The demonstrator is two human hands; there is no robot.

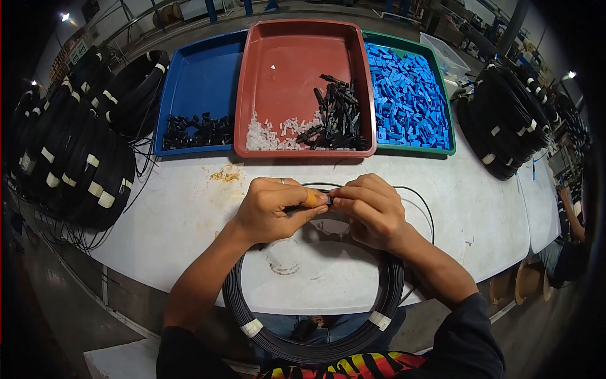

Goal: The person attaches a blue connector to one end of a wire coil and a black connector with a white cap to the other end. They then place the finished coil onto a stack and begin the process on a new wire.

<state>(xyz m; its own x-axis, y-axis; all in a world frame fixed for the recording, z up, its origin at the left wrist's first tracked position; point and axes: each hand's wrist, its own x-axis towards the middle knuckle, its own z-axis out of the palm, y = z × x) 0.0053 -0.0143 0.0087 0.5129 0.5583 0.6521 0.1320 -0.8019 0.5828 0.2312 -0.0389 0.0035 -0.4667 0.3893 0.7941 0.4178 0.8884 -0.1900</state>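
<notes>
Centre: small dark piece [329, 200] is being gripped above white table [467, 215] | left hand [270, 205]: piece is being clamped between thumb and finger | right hand [374, 211]: piece's other end is being pinched by closed fingertips | lower centre: black cable coil [392, 284] is being supported partly by table | upper centre: white pieces [271, 136] are being held in red tray [297, 57]

Left hand [270, 205] faces right hand [374, 211], both seemingly pinching.
</notes>
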